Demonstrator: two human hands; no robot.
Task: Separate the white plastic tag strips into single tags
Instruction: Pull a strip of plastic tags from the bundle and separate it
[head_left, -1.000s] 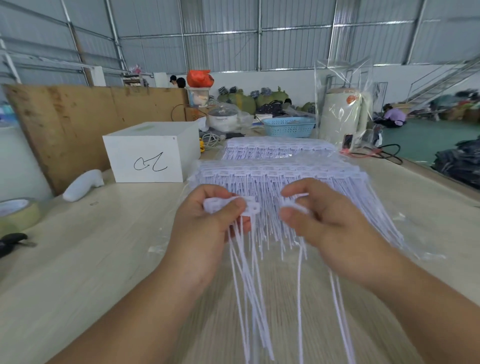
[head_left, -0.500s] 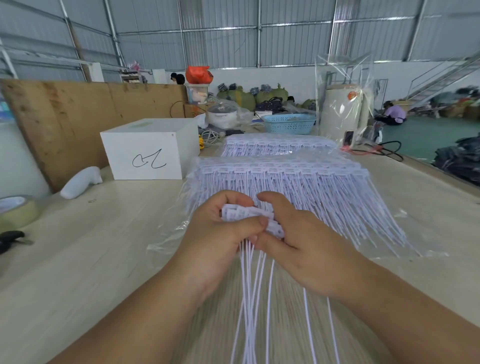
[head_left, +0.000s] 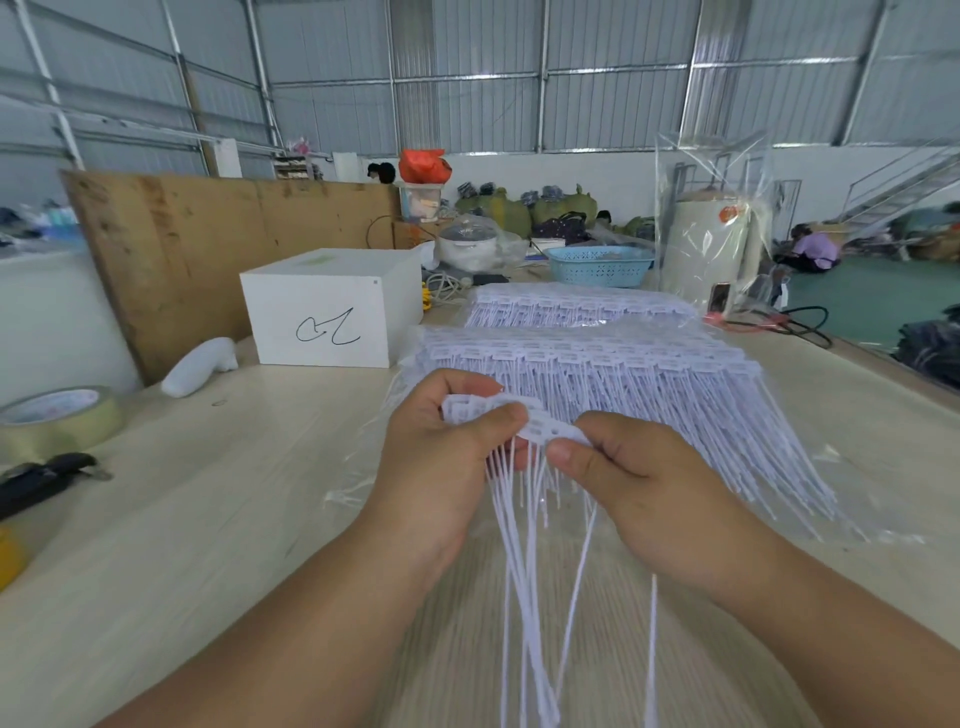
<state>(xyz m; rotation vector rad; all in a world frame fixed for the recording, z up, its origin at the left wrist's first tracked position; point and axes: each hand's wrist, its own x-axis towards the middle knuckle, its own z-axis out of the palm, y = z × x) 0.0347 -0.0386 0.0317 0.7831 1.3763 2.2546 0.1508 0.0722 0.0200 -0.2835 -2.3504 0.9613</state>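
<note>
Head cam: white tag strip (head_left: 540, 428) held up above the table (head_left: 208, 519), centre of frame, between both hands. Left hand (head_left: 441, 457) pinches the strip's left end w/ thumb on the near face & fingers curled behind; right hand (head_left: 639, 483) pinches the right end, thumb tip on the front, fingers curled under. Thin white tails (head_left: 530, 571) hang down from the strip toward the camera, a few splayed to the right. Just behind the hands, a big pile of tag strips (head_left: 649, 379) lies on clear plastic sheet (head_left: 353, 499), heads in a row along the far edge, tails fanning toward the person. Second pile (head_left: 576, 306) further back, close behind the first. Left of the piles: white box (head_left: 327, 312) w/ a black scribble on its front, plywood board (head_left: 208, 249) leaning behind it. White handle-shaped object (head_left: 200, 366) near the box's left corner. Tape roll (head_left: 57, 421) & a black tool (head_left: 47, 478) at far left edge. Blue basket (head_left: 600, 265) & a bagged white cylinder (head_left: 706, 249) at the table's far end. Someone in purple (head_left: 813, 252) sits on the green floor, far right.
</note>
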